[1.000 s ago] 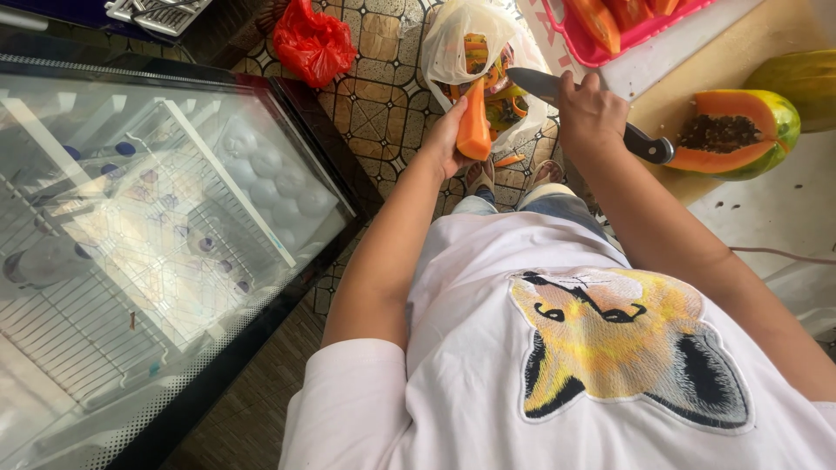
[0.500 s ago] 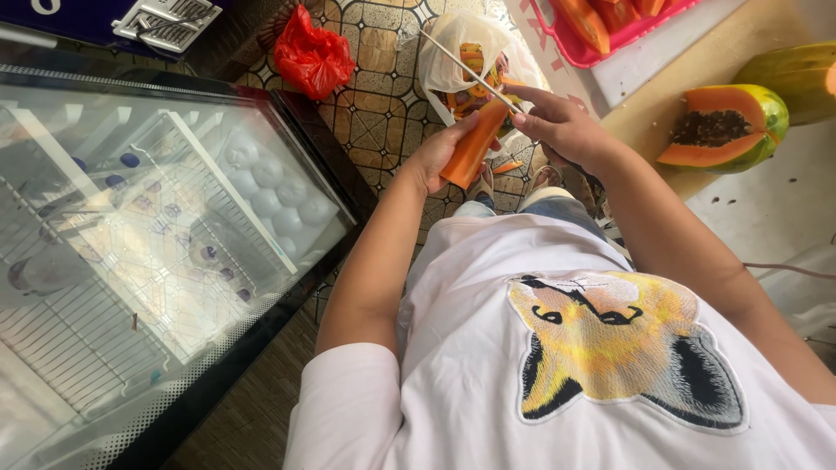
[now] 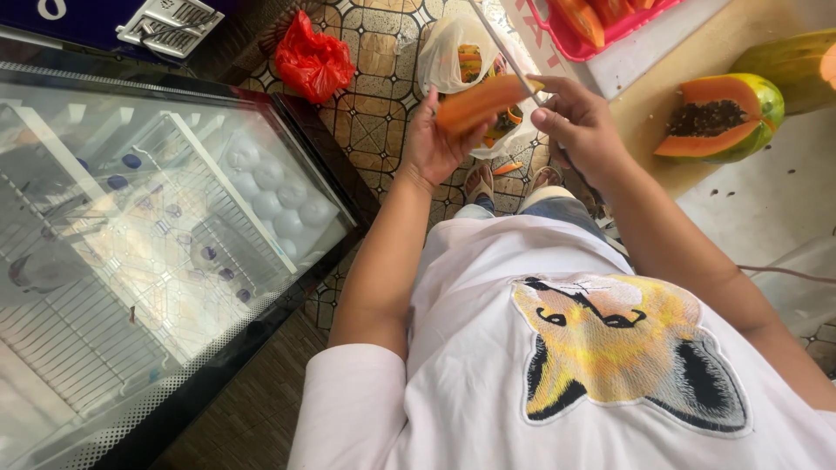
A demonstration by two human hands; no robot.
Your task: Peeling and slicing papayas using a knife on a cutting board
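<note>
My left hand holds a long orange papaya slice level in front of me. My right hand grips a knife whose thin blade rests against the far end of the slice. Both hands hover over a white plastic bag of orange and green peels on the tiled floor. A halved papaya with black seeds lies on the counter to the right.
A glass-topped chest freezer fills the left side. A red plastic bag lies on the patterned floor tiles. A pink tray with orange fruit pieces stands at the top right. My sandalled feet show below the hands.
The papaya slice has turned from pointing downward to lying level in my left hand. The knife blade has swung up to point away from me, and both hands have risen a little.
</note>
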